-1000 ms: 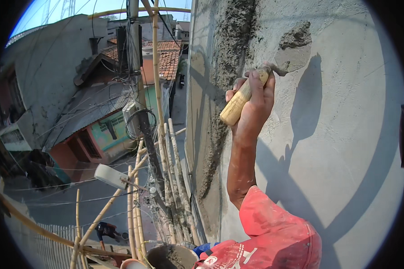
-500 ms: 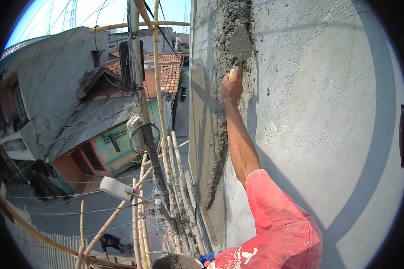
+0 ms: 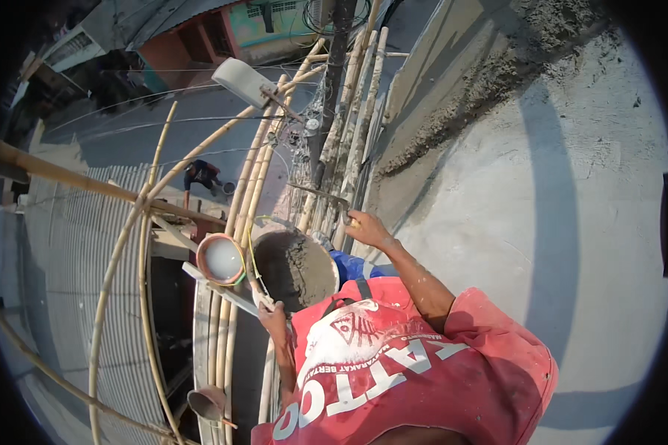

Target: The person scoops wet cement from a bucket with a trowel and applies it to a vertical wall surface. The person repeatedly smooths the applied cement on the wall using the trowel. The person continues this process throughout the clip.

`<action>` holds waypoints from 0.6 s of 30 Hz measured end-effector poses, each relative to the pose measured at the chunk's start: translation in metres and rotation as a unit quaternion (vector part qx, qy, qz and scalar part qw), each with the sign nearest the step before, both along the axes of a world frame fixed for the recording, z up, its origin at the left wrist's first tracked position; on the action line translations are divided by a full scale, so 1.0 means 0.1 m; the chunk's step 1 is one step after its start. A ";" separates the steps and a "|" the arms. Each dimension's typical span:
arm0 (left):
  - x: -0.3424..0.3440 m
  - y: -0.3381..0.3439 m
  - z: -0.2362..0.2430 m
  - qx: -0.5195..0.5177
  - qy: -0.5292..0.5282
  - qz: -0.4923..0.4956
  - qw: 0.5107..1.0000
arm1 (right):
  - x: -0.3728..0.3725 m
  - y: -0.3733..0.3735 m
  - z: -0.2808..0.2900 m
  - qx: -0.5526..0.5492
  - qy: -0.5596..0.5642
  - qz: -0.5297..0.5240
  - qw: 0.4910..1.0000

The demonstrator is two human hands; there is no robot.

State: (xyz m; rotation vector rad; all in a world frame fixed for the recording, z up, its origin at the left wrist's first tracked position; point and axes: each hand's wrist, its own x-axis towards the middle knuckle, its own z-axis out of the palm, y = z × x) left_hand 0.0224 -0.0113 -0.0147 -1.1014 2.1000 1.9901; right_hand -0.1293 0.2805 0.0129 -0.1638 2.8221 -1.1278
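My right hand (image 3: 369, 228) is closed around the handle of a trowel (image 3: 321, 194), its blade seen nearly edge-on. The trowel is above the far right rim of a bucket (image 3: 337, 277) holding grey wet mortar (image 3: 297, 263). At the bucket's near left side, my left hand (image 3: 273, 317) is closed on a pale handle (image 3: 261, 295). Whether this handle belongs to the round reddish container (image 3: 221, 259) of cloudy liquid beside it, I cannot tell. Rough fresh mortar (image 3: 453, 111) runs along the wall (image 3: 490, 200) on the right.
Bamboo poles (image 3: 252, 182) form scaffolding on the left and ahead. A small scoop-like pan (image 3: 206, 404) lies on the poles at lower left. A street lamp (image 3: 239, 81) and cables are close ahead. Far below, a person (image 3: 200, 173) bends in the street near a corrugated roof (image 3: 89, 245).
My right hand has brought the trowel down from the wall to above the mortar bucket. The view has tilted down, and my left hand and the reddish container now show.
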 end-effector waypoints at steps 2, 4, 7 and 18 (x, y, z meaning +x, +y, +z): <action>-0.08 0.08 0.11 -0.026 -0.021 -0.003 0.999 | -0.16 0.02 0.19 0.136 -0.113 0.149 0.973; -0.01 0.14 0.02 -0.013 0.021 0.041 0.999 | -0.14 -0.19 0.07 0.252 -0.143 0.270 0.918; 0.07 0.15 0.13 -0.018 -0.010 0.019 1.000 | 0.05 -0.64 -0.46 0.327 -0.122 0.405 0.845; 0.41 0.16 0.15 -0.011 -0.012 0.033 0.999 | 0.92 -1.04 -0.54 0.260 -0.010 0.595 0.760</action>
